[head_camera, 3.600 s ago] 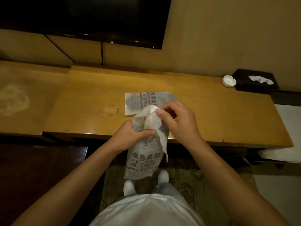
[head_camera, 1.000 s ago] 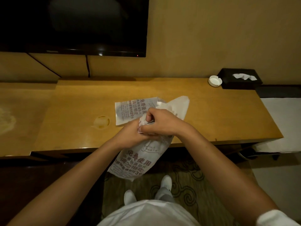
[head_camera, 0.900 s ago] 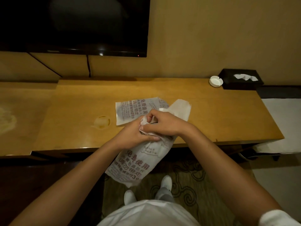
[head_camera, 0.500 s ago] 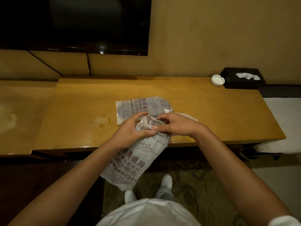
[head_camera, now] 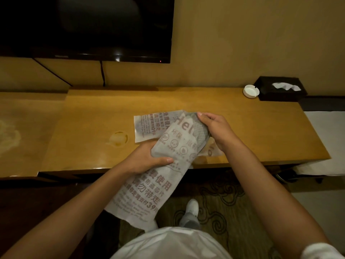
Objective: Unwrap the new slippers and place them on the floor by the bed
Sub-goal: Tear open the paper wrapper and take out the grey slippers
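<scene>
I hold a white printed slipper wrapper (head_camera: 147, 191) over the front edge of the wooden desk (head_camera: 252, 128). My left hand (head_camera: 147, 159) grips the wrapper around its middle. My right hand (head_camera: 214, 128) grips the top of a grey slipper pack (head_camera: 183, 139) that sticks out of the wrapper's open upper end. A second printed wrapper (head_camera: 147, 124) lies flat on the desk behind. A torn piece of wrapper (head_camera: 211, 150) lies on the desk under my right wrist.
A dark TV (head_camera: 89, 28) hangs on the wall above the desk. A white ashtray (head_camera: 251, 91) and a black tissue box (head_camera: 280, 88) stand at the desk's back right. Patterned carpet (head_camera: 224, 206) and my white shoes lie below.
My right hand has moved up and away from the left, drawing the grey slipper pack partly out of the wrapper. The torn piece now lies on the desk.
</scene>
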